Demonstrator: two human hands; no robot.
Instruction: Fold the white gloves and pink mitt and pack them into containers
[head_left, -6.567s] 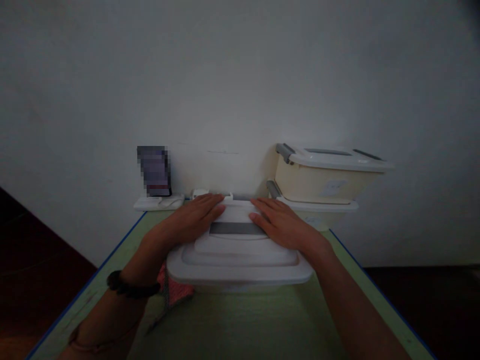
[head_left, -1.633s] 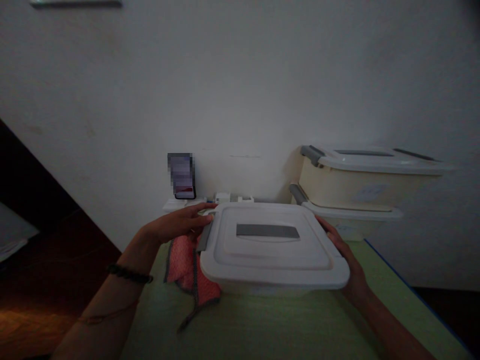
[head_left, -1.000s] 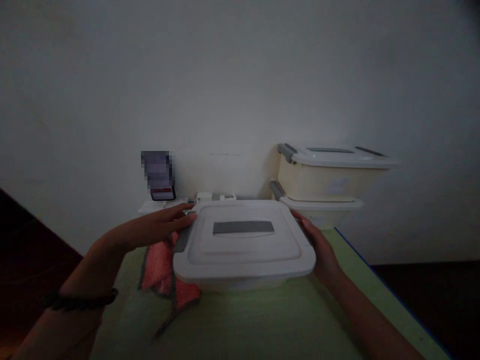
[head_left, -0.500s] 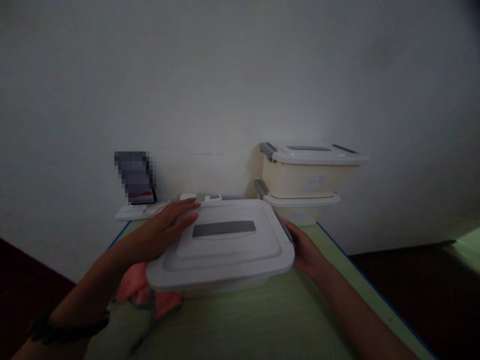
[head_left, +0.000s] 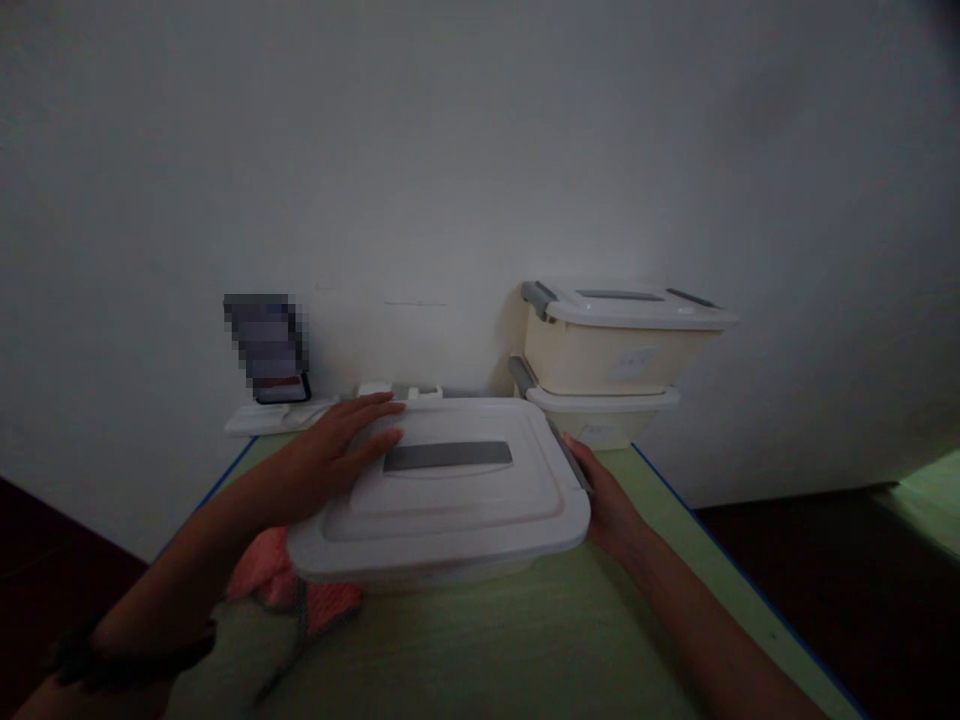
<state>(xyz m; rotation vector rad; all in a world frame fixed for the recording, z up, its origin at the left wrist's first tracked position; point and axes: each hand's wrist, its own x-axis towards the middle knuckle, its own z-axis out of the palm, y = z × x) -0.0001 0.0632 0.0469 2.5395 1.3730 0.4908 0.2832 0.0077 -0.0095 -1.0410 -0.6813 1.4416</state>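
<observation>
A storage box with a white lid (head_left: 450,505) and a grey strip handle (head_left: 448,456) is in front of me on the table. Across the left part of the lid lies my left hand (head_left: 341,450), its fingers stretched out. My right hand (head_left: 604,505) grips the box's right side at the grey latch (head_left: 568,457); its fingertips are partly hidden there. A pink knitted piece with a dark edge (head_left: 330,605) lies at the box's front left, partly covered by the box and my left arm.
Two cream storage boxes (head_left: 592,355) with grey latches are stacked at the back right, by the wall. A tablet or phone with a blurred screen (head_left: 281,385) stands at the back left on a white base (head_left: 255,420). Small white items (head_left: 424,393) sit behind the lid. The green table (head_left: 525,650) has blue edges.
Both hands keep their places on the box. The box's front left corner sits very slightly farther left, and the view has shifted a little.
</observation>
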